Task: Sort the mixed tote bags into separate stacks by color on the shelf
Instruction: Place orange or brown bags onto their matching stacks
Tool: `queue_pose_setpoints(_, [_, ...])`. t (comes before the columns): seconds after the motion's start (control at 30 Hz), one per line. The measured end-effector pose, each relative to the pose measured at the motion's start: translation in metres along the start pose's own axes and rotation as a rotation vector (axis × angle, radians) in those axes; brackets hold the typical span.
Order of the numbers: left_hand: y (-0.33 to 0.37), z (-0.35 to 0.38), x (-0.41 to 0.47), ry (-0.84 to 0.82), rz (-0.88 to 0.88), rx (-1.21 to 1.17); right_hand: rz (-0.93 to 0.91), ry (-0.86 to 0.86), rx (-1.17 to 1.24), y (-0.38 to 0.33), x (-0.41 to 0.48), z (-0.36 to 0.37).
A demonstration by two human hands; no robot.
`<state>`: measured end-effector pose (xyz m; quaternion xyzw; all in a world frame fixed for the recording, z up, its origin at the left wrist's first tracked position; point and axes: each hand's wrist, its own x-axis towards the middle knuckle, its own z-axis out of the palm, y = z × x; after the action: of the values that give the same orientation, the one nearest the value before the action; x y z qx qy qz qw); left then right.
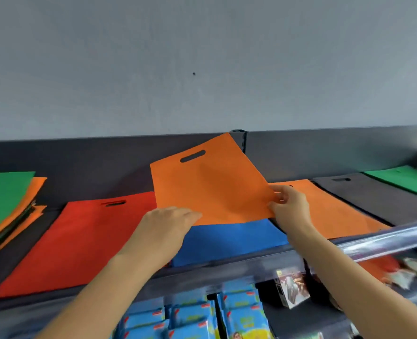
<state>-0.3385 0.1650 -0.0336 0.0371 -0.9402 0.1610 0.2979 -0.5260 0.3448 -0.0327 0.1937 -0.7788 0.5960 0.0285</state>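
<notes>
right grip (290, 206) pinches orange bag (210, 187) by a corner, left grip (170, 223) flat-fingered on its edge, likely bound for centre-right orange stack (325, 209)

Flat fabric tote bags laid out by colour on a dark shelf (14, 265), with one orange bag lifted.

The lifted orange fabric tote bag (210, 187), flat with a slot handle cut near its top edge, stands tilted above the shelf; the right hand (290, 206) pinches its lower right corner and the left hand (168, 223) touches its lower left edge. Under it lies a blue tote bag (229, 241), flat, reaching the shelf's front edge. To the left lies a red tote bag (80, 241), slot handle towards the back. To the right, side by side, lie a second orange tote bag (334, 211), a dark grey tote bag (374, 199) and a green tote bag (403, 177). At the far left sits an uneven mixed stack of bags (4, 204), green on top and orange edges below.
</notes>
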Motion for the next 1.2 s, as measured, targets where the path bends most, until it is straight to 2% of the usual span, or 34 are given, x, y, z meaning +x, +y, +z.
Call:
queue_pose_setpoints(0.27, [0.118,0.050,0.094,-0.166,-0.013,-0.253,0.043,0.139,-0.140,0.069,0.068,-0.118])
queue_pose_setpoints(0.5, [0.184,0.085,0.150,-0.255,0.062,-0.290,0.080,0.210,-0.332,0.103,0.102,-0.170])
queue_pose_setpoints(0.67, [0.206,0.106,0.163,-0.422,0.053,-0.408,0.058,0.051,-0.692,0.116,0.104,-0.175])
queue_pose_setpoints(0.8, [0.211,0.108,0.163,-0.583,0.007,-0.503,-0.163,-0.014,-1.107,0.120,0.097,-0.158])
queue_pose_setpoints(0.87, [0.212,0.106,0.162,-0.617,0.004,-0.526,-0.192,-0.141,-1.041,0.118,0.093,-0.145])
queue_pose_setpoints(0.93, [0.209,0.104,0.161,-0.615,0.010,-0.535,-0.098,-0.344,-0.877,0.115,0.091,-0.132])
queue_pose_setpoints(1.0, [0.204,0.093,0.156,-0.591,0.015,-0.535,-0.061,-0.460,-0.889,0.113,0.089,-0.124])
queue_pose_setpoints(1.1, [0.184,0.070,0.142,-0.549,-0.002,-0.522,-0.054,-0.424,-0.942,0.105,0.090,-0.117])
queue_pose_setpoints(1.2, [0.145,0.050,0.117,-0.462,-0.077,-0.471,-0.125,-0.352,-0.862,0.083,0.084,-0.095])
